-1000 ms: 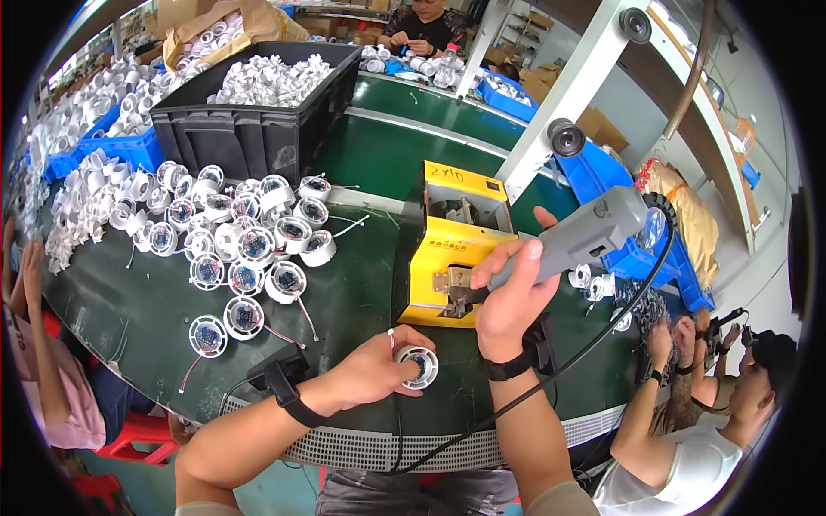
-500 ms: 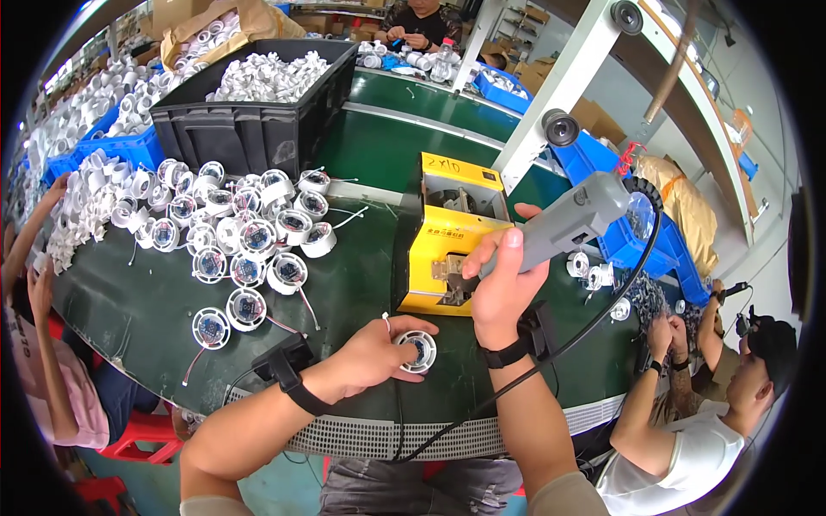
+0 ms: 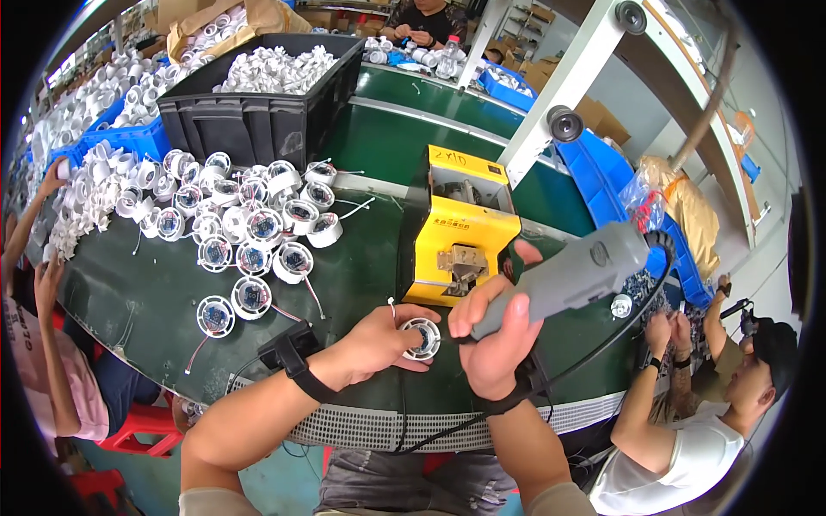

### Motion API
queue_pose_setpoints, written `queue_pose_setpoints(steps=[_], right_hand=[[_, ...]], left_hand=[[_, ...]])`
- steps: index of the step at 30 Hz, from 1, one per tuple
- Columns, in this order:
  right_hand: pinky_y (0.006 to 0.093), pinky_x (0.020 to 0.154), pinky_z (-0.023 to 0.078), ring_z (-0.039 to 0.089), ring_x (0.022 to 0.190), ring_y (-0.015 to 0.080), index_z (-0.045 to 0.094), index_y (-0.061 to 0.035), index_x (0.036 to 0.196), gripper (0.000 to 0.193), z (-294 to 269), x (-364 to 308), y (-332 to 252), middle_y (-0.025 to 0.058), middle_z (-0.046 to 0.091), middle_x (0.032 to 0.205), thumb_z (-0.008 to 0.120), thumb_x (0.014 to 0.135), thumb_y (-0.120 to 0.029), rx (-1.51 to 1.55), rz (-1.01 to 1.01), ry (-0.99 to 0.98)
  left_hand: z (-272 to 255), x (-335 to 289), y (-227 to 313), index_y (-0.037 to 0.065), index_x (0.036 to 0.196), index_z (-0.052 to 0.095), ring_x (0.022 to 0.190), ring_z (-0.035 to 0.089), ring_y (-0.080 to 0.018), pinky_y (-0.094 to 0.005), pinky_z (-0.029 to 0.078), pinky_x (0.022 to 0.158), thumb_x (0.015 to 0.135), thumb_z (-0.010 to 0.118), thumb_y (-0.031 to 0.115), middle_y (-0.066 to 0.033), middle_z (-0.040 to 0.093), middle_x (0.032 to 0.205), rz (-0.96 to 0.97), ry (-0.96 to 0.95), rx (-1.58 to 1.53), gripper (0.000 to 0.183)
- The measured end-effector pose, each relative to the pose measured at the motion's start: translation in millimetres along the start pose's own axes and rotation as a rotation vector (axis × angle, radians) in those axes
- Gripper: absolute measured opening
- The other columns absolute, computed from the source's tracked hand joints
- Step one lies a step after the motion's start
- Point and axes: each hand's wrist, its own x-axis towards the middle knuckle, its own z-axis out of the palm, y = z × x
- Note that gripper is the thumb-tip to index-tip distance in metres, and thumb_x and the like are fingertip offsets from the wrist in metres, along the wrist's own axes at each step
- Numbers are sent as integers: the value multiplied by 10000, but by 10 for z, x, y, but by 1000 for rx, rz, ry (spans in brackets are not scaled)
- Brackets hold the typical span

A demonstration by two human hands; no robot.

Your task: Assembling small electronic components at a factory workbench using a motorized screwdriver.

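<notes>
My left hand [image 3: 372, 346] grips a round white plastic housing [image 3: 426, 337] with a circuit board inside, close to the table's near edge. A short white-tipped wire sticks up beside my thumb and fingers. In my right hand [image 3: 497, 348] is a grey electric screwdriver [image 3: 572, 279], its body slanting up to the right and a black cable curving from its back end. The tool's front end is just right of the housing, apart from it; its bit cannot be made out. Behind both hands stands a yellow screw feeder [image 3: 469, 225] with a metal outlet at the front.
Many similar housings [image 3: 258, 225] with wires lie at the left, beside a heap of white parts [image 3: 95, 189]. Behind them is a black crate [image 3: 249, 125] of white pieces. Blue bins [image 3: 594, 172] and a metal post [image 3: 551, 103] stand right. Co-workers sit on both sides.
My right hand has drawn the screwdriver away from the feeder's front, down and toward me, close to the housing. The left hand keeps its hold. The view has shifted slightly.
</notes>
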Motion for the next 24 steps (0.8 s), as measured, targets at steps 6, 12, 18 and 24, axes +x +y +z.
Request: queue_pose_setpoints(steps=[6,12,18,24], right_hand=[[293,476,462,481,488,149,234,-7,1346,596,13,-113,128,58,484,672,479,959,-388,-19,-18,-51],[298,492,474,497,503,151,231,4,1340,609,-4,-128,185,59,490,676,493,956,-390,-32,8,-36],[293,498,471,493,506,146,259,5,1270,604,9,-156,284,67,490,651,558,928,-393,-33,6,-50],[279,497,447,495,515,127,305,2,1217,560,-55,-205,335,63,515,658,587,917,-379,-34,-14,-51]], left_hand=[[-3,10,4,-40,1232,500,920,629,-170,-354,583,801,916,546,86,-90,600,1047,19,-10,5,342],[-28,28,-14,-38,1236,498,904,633,-171,-352,582,802,918,548,91,-92,601,1033,18,-21,-16,346],[-18,6,9,-34,1244,491,895,640,-176,-345,581,799,916,549,96,-103,607,1036,11,14,-11,358],[19,70,-41,-26,1256,486,927,643,-188,-350,581,795,912,613,156,-104,615,1058,69,-31,-51,409]])
